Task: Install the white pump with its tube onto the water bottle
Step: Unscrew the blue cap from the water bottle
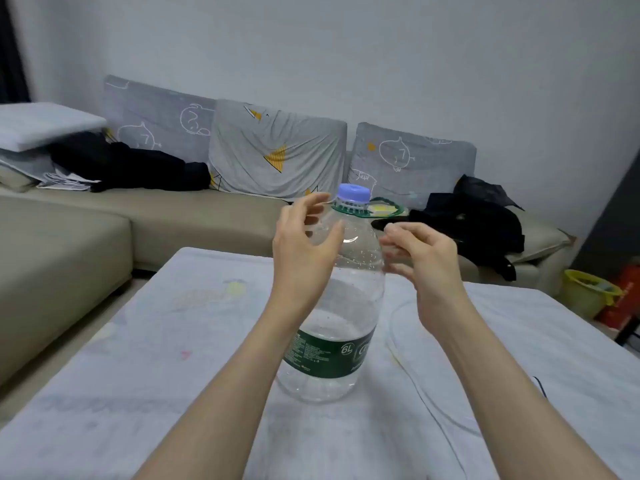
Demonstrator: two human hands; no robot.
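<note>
A large clear water bottle with a dark green label stands upright on the table, partly filled. A light blue cap closes its neck, above a green carrying handle. My left hand hovers by the bottle's left shoulder, fingers spread and curled, holding nothing. My right hand hovers by its right shoulder, fingers loosely apart, also holding nothing. A thin clear tube lies curved on the table to the bottle's right. No white pump is visible.
A beige sofa with grey patterned cushions runs behind the table. Dark clothes lie on its right end and more on its left. A yellow bin stands on the floor at the right. A thin black cable crosses the table's right edge.
</note>
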